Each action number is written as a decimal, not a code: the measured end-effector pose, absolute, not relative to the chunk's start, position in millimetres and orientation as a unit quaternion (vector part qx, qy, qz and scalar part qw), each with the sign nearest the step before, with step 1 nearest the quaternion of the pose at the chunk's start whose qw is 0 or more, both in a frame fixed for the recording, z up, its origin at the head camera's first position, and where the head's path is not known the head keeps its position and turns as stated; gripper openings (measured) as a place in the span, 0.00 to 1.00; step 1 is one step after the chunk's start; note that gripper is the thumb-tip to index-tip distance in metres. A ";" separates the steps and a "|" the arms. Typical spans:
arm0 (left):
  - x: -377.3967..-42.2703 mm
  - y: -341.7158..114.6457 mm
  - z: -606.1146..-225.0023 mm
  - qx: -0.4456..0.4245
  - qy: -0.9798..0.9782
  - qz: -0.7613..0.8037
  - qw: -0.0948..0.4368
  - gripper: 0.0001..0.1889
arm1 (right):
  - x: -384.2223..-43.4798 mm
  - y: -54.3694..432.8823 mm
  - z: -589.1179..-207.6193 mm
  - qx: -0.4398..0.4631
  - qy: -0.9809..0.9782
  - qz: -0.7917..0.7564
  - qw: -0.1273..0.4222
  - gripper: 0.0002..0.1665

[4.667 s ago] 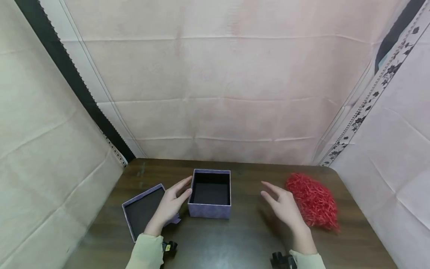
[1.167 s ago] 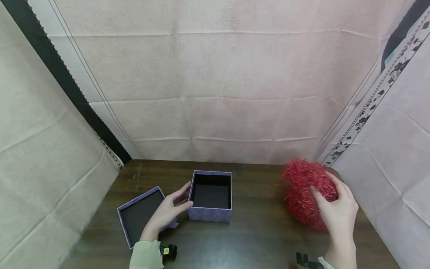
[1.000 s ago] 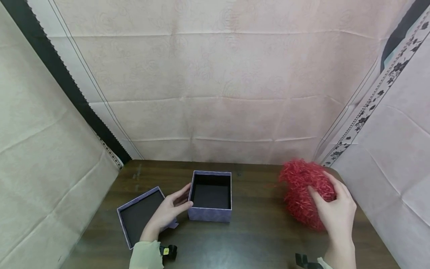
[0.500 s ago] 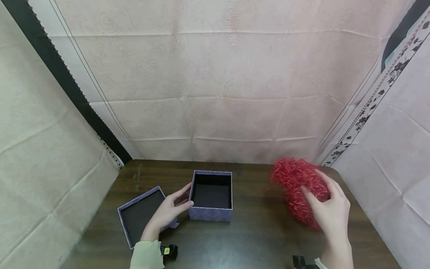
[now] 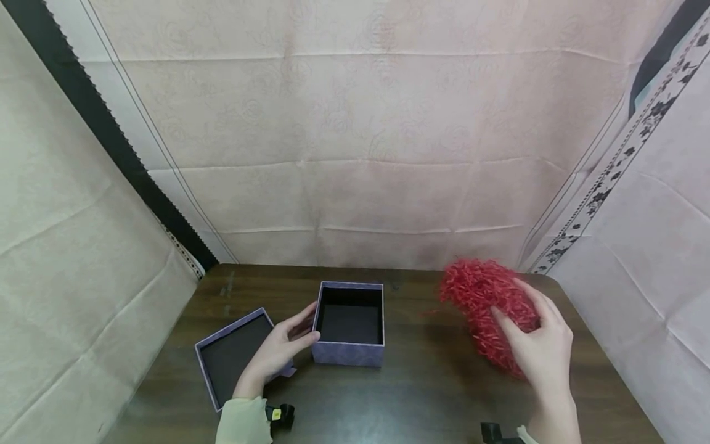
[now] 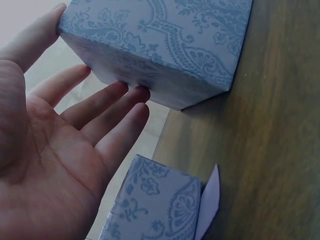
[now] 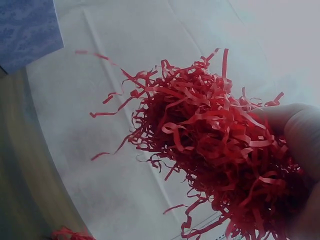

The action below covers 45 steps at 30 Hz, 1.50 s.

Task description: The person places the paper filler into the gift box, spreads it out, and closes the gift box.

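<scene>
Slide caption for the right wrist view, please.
Right hand gripping red shreds, with part of the box at upper left.

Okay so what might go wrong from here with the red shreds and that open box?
The red shreds in the right hand might scatter, since loose ends trail from the clump. The box could slide if bumped: the left hand appears to steady it at its left side only.

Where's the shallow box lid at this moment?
In the head view, the lid lies on the left part of the table, left of the open box, partly hidden behind the left hand.
</scene>
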State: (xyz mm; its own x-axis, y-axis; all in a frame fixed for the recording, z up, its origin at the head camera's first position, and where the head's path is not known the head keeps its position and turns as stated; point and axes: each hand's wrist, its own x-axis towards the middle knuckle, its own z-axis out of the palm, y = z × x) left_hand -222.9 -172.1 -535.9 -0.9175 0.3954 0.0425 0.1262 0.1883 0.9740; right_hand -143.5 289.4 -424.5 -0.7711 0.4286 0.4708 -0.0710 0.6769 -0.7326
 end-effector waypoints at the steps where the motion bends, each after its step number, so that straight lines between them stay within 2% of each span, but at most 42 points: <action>1: -223.1 -172.2 -535.6 0.170 0.764 0.613 0.109 0.37 | -144.1 287.8 -424.5 -0.100 -0.857 0.388 0.324 0.38; 9: -224.4 -173.2 -535.8 0.164 0.766 0.611 0.112 0.36 | -147.9 268.5 -425.8 -0.043 -0.854 0.403 0.326 0.38; 23: -224.9 -171.9 -538.2 0.170 0.764 0.612 0.112 0.38 | -154.5 237.5 -429.2 0.034 -0.860 0.415 0.295 0.40; 38: -224.1 -173.3 -539.8 0.181 0.761 0.614 0.105 0.36 | -168.8 205.7 -439.7 0.094 -0.863 0.434 0.239 0.41; 45: -223.6 -173.3 -538.7 0.175 0.760 0.616 0.107 0.37 | -176.3 192.8 -440.6 0.123 -0.854 0.447 0.235 0.42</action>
